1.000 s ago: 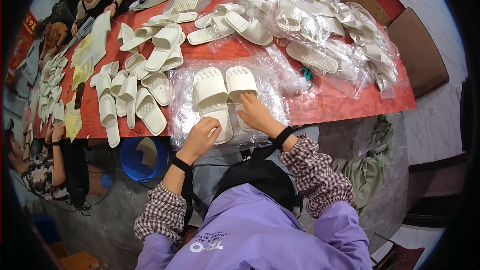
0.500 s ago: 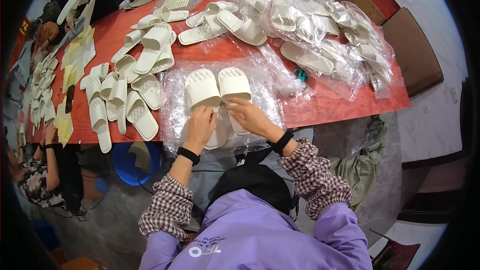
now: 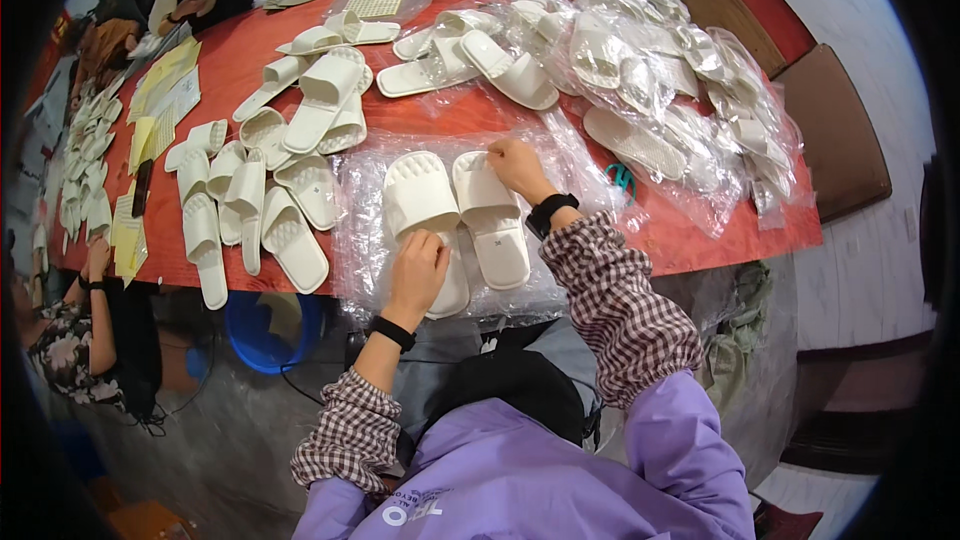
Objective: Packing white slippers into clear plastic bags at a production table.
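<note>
Two white slippers lie side by side in front of me, toes pointing away, on a stack of clear plastic bags (image 3: 365,240). My left hand (image 3: 418,268) rests on the left slipper (image 3: 420,190) just below its strap, fingers curled together; their tips are hidden. At the toe of the right slipper (image 3: 497,245), my right hand (image 3: 520,170) is closed and covers part of the strap's right side. Whatever sits between the fingers of either hand is too small or hidden to see. The right slipper's insole shows a small dark mark.
Loose white slippers (image 3: 325,90) lie in a heap on the red table (image 3: 400,123) to the left. Bagged slippers (image 3: 650,70) pile up at right. Yellow sheets (image 3: 165,80) lie far left. A blue bucket (image 3: 232,335) stands below the edge. Other people work around the table.
My right hand has moved away from the gap between the slippers up to the right slipper's toe. My left hand stays at the left slipper's strap. The view has shifted slightly.
</note>
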`<state>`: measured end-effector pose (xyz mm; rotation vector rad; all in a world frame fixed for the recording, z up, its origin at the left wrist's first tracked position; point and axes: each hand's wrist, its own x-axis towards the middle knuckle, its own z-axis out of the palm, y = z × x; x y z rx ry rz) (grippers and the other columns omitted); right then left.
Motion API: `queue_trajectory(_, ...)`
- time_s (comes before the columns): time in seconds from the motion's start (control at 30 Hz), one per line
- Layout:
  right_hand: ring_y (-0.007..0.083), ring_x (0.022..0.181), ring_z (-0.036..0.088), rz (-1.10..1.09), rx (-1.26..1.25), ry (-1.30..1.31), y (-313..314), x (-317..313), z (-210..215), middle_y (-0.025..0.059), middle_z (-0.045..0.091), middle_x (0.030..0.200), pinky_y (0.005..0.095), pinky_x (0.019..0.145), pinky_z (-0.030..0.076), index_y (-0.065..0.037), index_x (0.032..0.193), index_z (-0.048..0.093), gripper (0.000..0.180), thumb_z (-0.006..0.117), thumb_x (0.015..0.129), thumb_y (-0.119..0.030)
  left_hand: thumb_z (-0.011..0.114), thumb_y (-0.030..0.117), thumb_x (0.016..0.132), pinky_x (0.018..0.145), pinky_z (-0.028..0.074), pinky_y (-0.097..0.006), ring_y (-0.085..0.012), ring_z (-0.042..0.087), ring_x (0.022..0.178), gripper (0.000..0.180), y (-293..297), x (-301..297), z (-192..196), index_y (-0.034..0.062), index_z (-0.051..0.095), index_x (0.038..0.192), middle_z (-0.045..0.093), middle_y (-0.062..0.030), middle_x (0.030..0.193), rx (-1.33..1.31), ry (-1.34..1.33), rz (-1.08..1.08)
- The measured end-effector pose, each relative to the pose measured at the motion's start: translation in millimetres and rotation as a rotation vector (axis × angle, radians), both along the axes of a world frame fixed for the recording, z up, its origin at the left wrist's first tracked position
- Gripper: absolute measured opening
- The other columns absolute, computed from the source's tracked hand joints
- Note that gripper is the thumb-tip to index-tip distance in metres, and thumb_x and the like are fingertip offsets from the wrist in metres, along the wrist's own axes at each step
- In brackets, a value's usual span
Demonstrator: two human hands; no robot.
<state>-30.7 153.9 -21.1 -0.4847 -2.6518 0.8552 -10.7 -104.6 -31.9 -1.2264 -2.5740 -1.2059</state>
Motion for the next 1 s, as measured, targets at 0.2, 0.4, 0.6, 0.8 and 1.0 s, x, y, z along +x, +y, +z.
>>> queue_trajectory(0.2, 0.0311, 0.081, 0.068, 0.128, -0.357, 0.157, -30.5, -7.9, 48.9, 0.0181, 0.069, 0.087, 0.0357, 0.072, 0.052, -0.001, 0.123, 0.054, 0.045, 0.063, 0.08, -0.007, 0.069, 0.009, 0.077, 0.093, 0.044, -0.044, -0.0389, 0.051, 0.109, 0.041, -8.3, 0.8, -6.7, -0.0056, 0.053, 0.113, 0.053, -0.0207, 0.115, 0.008, 0.127, 0.006)
queue_trajectory(0.4, 0.0369, 0.083, 0.066, 0.405, -0.301, 0.069, -64.9, -35.0, 63.9, 0.0197, 0.068, 0.088, 0.0416, 0.076, 0.052, -0.001, 0.133, 0.042, 0.055, 0.06, 0.081, -0.006, 0.068, 0.02, 0.082, 0.101, 0.037, -0.046, -0.0443, 0.045, 0.116, 0.066, -9.0, -7.2, -11.9, -0.0096, 0.038, 0.133, 0.048, -0.0269, 0.124, -0.132, 0.023, -0.023)
queue_trajectory(0.6, 0.0355, 0.075, 0.066, 0.39, 0.01, -0.063, -87.9, -75.0, 23.7, 0.0208, 0.068, 0.085, 0.0434, 0.072, 0.053, 0.0, 0.093, 0.068, 0.024, 0.062, 0.082, -0.02, 0.069, 0.027, 0.08, 0.096, 0.04, -0.046, -0.0421, 0.049, 0.11, 0.066, -4.5, -11.5, -25.4, -0.0089, 0.043, 0.129, 0.052, -0.0255, 0.119, -0.185, -0.006, -0.038)
queue_trajectory(0.8, 0.0399, 0.083, 0.066, 0.193, 0.045, -0.259, -122.9, -86.7, 3.8, 0.0229, 0.068, 0.086, 0.0477, 0.074, 0.053, -0.004, 0.087, 0.072, 0.028, 0.071, 0.074, -0.029, 0.068, 0.027, 0.08, 0.097, 0.039, -0.045, -0.0408, 0.047, 0.113, 0.069, -6.3, -8.0, -27.4, -0.0089, 0.041, 0.131, 0.05, -0.0241, 0.12, -0.207, 0.001, -0.049)
queue_trajectory(1.0, 0.034, 0.078, 0.067, 0.152, -0.14, -0.082, -114.6, -85.4, 2.1, 0.0175, 0.069, 0.082, 0.0421, 0.069, 0.053, -0.002, 0.084, 0.07, 0.025, 0.071, 0.075, -0.025, 0.068, 0.018, 0.078, 0.097, 0.04, -0.045, -0.0412, 0.047, 0.113, 0.064, -9.4, -10.1, -17.4, -0.0094, 0.042, 0.13, 0.049, -0.0235, 0.123, -0.18, 0.019, -0.055)
